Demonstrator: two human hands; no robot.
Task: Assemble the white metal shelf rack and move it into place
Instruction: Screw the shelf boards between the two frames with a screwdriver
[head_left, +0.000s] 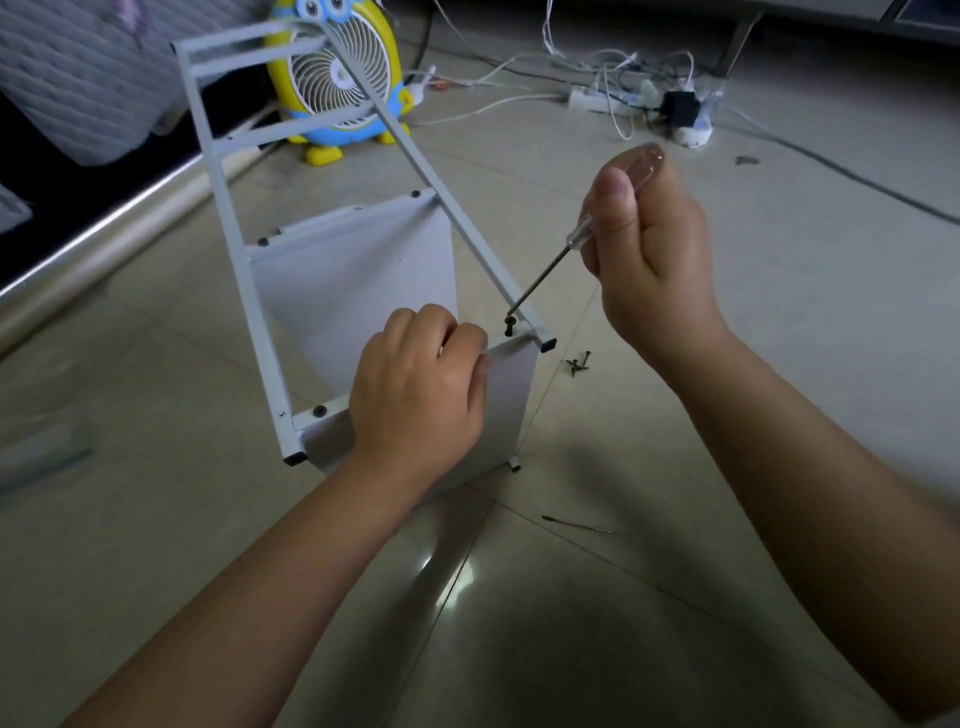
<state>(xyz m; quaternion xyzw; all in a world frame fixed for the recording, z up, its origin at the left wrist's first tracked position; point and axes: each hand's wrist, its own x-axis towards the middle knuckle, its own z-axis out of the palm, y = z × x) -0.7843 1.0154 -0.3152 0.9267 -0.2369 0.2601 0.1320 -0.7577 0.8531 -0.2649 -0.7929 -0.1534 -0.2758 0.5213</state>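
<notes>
The tiled floor (779, 312) is occupied by the white shelf rack (353, 280), which is tilted away. Its near panel edge is gripped by the left hand (415, 395). Just right of the rack, a screwdriver (545, 275) is grasped by the right hand (649, 249), with its tip set on a screw (509, 326) at the rail's end. Loose screws (577, 362) are scattered beside.

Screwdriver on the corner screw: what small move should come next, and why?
Probably turn the screwdriver to drive the screw down. Its tip sits on the screw's head, the screw stands proud of the white frame, the right hand grips the handle, and the left hand holds the shelf panel beside it.
</notes>
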